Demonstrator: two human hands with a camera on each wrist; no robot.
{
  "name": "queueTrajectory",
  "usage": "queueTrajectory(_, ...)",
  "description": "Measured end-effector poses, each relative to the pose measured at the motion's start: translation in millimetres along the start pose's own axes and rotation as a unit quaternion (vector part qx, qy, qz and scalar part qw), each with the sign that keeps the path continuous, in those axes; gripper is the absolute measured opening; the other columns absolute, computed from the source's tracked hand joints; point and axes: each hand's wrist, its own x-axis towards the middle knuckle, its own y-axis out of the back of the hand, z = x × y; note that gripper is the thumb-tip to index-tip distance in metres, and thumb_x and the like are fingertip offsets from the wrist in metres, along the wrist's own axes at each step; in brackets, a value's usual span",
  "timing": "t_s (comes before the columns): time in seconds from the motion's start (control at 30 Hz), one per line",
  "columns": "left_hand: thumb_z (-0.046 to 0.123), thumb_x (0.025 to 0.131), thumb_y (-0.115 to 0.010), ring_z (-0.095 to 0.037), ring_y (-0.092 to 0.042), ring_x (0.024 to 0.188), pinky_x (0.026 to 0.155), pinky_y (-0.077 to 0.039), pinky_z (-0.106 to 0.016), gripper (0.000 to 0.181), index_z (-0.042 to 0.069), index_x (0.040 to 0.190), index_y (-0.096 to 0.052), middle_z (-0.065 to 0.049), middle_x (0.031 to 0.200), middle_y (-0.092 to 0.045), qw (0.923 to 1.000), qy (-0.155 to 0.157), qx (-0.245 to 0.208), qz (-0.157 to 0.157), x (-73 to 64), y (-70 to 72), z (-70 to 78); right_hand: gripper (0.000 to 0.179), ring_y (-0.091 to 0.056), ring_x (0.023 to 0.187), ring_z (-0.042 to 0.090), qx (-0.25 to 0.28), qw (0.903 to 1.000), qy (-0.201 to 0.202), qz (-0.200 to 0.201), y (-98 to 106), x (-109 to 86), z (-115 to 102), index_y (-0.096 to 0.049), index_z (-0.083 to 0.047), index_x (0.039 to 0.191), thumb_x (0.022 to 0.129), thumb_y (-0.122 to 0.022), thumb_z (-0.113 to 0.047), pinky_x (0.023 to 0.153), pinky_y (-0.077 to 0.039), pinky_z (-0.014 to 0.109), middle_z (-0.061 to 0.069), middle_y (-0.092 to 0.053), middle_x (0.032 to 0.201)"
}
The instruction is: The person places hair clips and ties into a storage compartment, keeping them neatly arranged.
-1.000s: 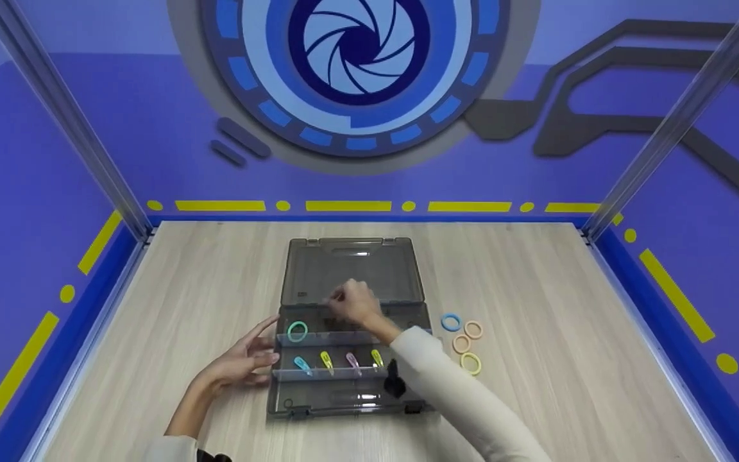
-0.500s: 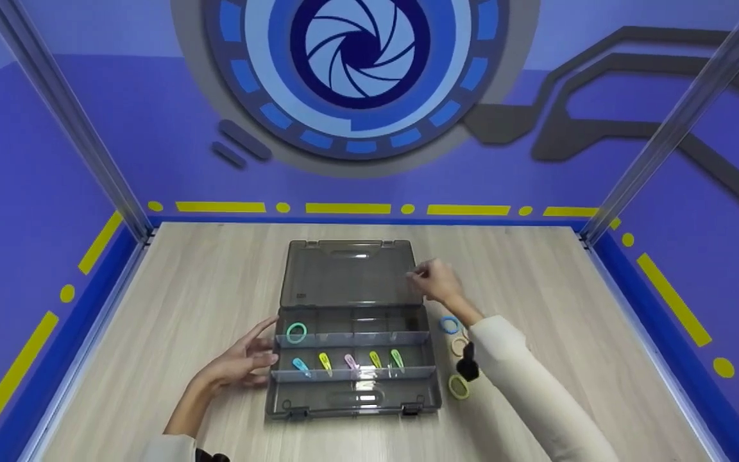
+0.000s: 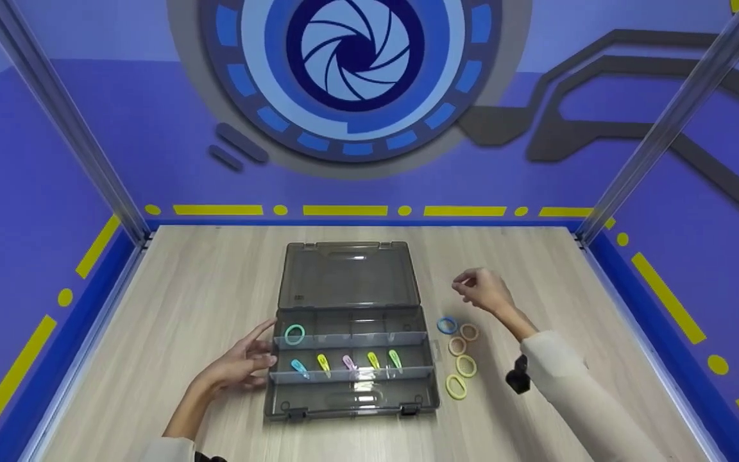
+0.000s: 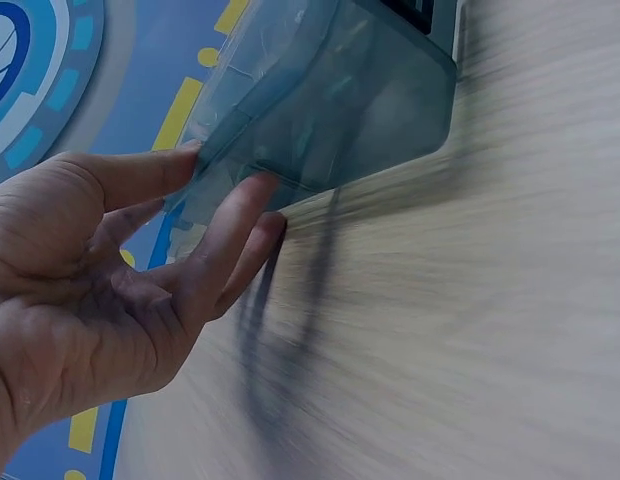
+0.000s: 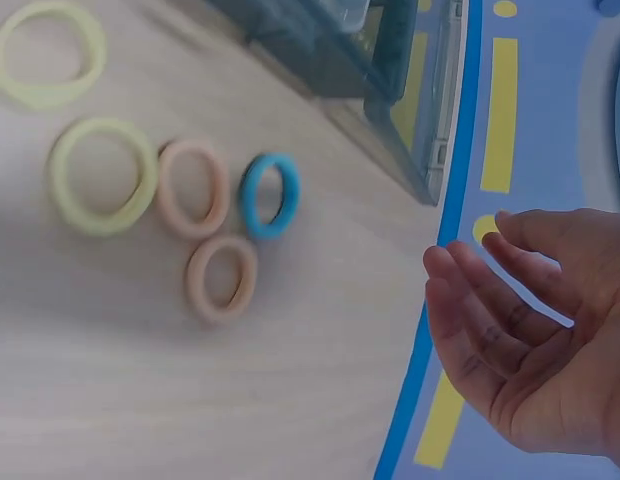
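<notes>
A smoky clear storage box (image 3: 351, 403) lies with its lid folded back. In its back row is a teal hair tie (image 3: 294, 334); the middle row holds several snap hair clips, among them a blue clip (image 3: 299, 368), a pink clip (image 3: 349, 362) and a green clip (image 3: 395, 359). My left hand (image 3: 239, 364) touches the box's left side with extended fingertips (image 4: 252, 190). My right hand (image 3: 486, 290) hovers right of the lid, fingers loosely bent and nothing between them. Nearest to it are a blue hair tie (image 3: 447, 318) and a peach hair tie (image 3: 469, 325).
Beside the box's right wall lie another peach hair tie (image 3: 457, 339) and two yellow ones, the front yellow hair tie (image 3: 448, 387) closest to me. Clear dividers (image 3: 363, 373) separate the box's rows. Blue patterned panels (image 3: 356, 186) and metal posts (image 3: 652, 128) enclose the wooden table (image 3: 209, 289).
My right hand has moved from over the box's back row out to the right, uncovering the green clip and the front yellow hair tie. My left hand has stayed at the box.
</notes>
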Motion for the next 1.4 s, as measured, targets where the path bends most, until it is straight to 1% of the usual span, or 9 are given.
queueTrajectory(0.13, 0.012, 0.099, -0.066, -0.026, -0.056, 0.108, 0.074, -0.057, -0.032, 0.085, 0.016, 0.165, -0.012, -0.033, 0.147, -0.031, 1.0, -0.003, -0.003, -0.005, 0.9, 0.2, 0.6, 0.019, -0.064, 0.06, 0.01, 0.0, 0.9999, 0.011, -0.004, 7, -11.5, 10, -0.073, 0.008, 0.106, 0.095, -0.069, -0.007, 0.049, -0.045, 0.015, 0.023, -0.075, 0.085)
queueTrajectory(0.3, 0.014, 0.099, -0.067, -0.026, -0.057, 0.109, 0.074, -0.057, -0.031, 0.086, 0.016, 0.165, -0.012, -0.034, 0.149, -0.031, 0.9998, -0.011, -0.003, -0.015, 2.5, 2.8, -0.8, 0.018, -0.07, 0.065, 0.029, 0.013, 0.9998, 0.015, -0.002, 6, -22.5, 23, -0.073, 0.01, 0.106, 0.094, -0.069, -0.004, 0.05, -0.045, 0.014, 0.023, -0.075, 0.085)
queueTrajectory(0.4, 0.015, 0.1, -0.066, -0.027, -0.057, 0.109, 0.073, -0.057, -0.031, 0.086, 0.017, 0.165, -0.01, -0.035, 0.15, -0.03, 0.9999, -0.003, -0.004, -0.016, 0.2, 5.0, -1.6, 0.017, -0.071, 0.068, 0.037, 0.024, 0.9996, 0.014, -0.006, -3, -26.8, 30, -0.073, 0.011, 0.105, 0.094, -0.069, -0.002, 0.05, -0.046, 0.014, 0.023, -0.075, 0.084)
queueTrajectory(0.53, 0.016, 0.1, -0.065, -0.03, -0.058, 0.112, 0.076, -0.06, -0.035, 0.087, 0.017, 0.165, -0.008, -0.039, 0.153, -0.026, 1.0, 0.006, -0.003, -0.007, -2.4, 5.9, -2.0, 0.016, -0.071, 0.069, 0.032, 0.021, 0.9995, 0.021, -0.011, -17, -29.5, 42, -0.074, 0.011, 0.101, 0.092, -0.07, -0.001, 0.052, -0.047, 0.016, 0.023, -0.075, 0.085)
queueTrajectory(0.67, 0.017, 0.1, -0.066, -0.031, -0.057, 0.115, 0.082, -0.061, -0.038, 0.088, 0.018, 0.166, -0.008, -0.041, 0.155, -0.022, 0.9999, 0.007, -0.006, -0.006, -0.9, 3.2, -1.1, 0.014, -0.072, 0.075, 0.033, 0.002, 0.9994, 0.035, -0.004, -26, -33.2, 54, -0.075, 0.011, 0.097, 0.09, -0.072, -0.001, 0.06, -0.054, 0.024, 0.023, -0.075, 0.087)
queueTrajectory(0.73, 0.018, 0.099, -0.067, -0.029, -0.058, 0.111, 0.078, -0.061, -0.035, 0.087, 0.019, 0.166, -0.01, -0.04, 0.155, -0.023, 0.9998, 0.012, -0.01, -0.006, 1.7, 0.5, -0.7, 0.013, -0.073, 0.079, 0.035, -0.008, 0.9994, 0.034, -0.002, -28, -36.1, 60, -0.075, 0.01, 0.096, 0.09, -0.073, -0.001, 0.064, -0.056, 0.028, 0.023, -0.075, 0.087)
queueTrajectory(0.9, 0.016, 0.099, -0.067, -0.022, -0.059, 0.098, 0.068, -0.055, -0.028, 0.086, 0.021, 0.166, -0.012, -0.038, 0.155, -0.023, 0.9996, 0.019, -0.022, -0.004, 2.4, 2.0, 0.0, 0.012, -0.071, 0.079, 0.03, -0.015, 0.9999, 0.004, -0.004, -30, -37.0, 69, -0.076, 0.009, 0.095, 0.088, -0.075, 0.0, 0.065, -0.054, 0.028, 0.02, -0.075, 0.086)
queueTrajectory(1.2, 0.018, 0.1, -0.066, -0.03, -0.059, 0.111, 0.079, -0.061, -0.035, 0.087, 0.018, 0.166, -0.008, -0.041, 0.154, -0.022, 0.9997, 0.001, -0.017, -0.018, 2.3, 3.3, -2.1, 0.01, -0.066, 0.073, 0.015, -0.029, 0.9984, -0.048, -0.006, -32, -43.3, 79, -0.078, 0.004, 0.089, 0.083, -0.08, -0.003, 0.063, -0.05, 0.025, 0.015, -0.077, 0.084)
queueTrajectory(1.4, 0.017, 0.1, -0.066, -0.027, -0.058, 0.106, 0.075, -0.059, -0.033, 0.087, 0.018, 0.166, -0.008, -0.039, 0.152, -0.025, 0.9997, 0.002, -0.017, -0.018, 3.1, 3.5, -3.5, 0.008, -0.059, 0.063, 0.01, -0.053, 0.9969, -0.058, 0.003, -37, -45.5, 75, -0.077, 0.001, 0.083, 0.085, -0.08, -0.006, 0.058, -0.047, 0.025, 0.009, -0.075, 0.076)
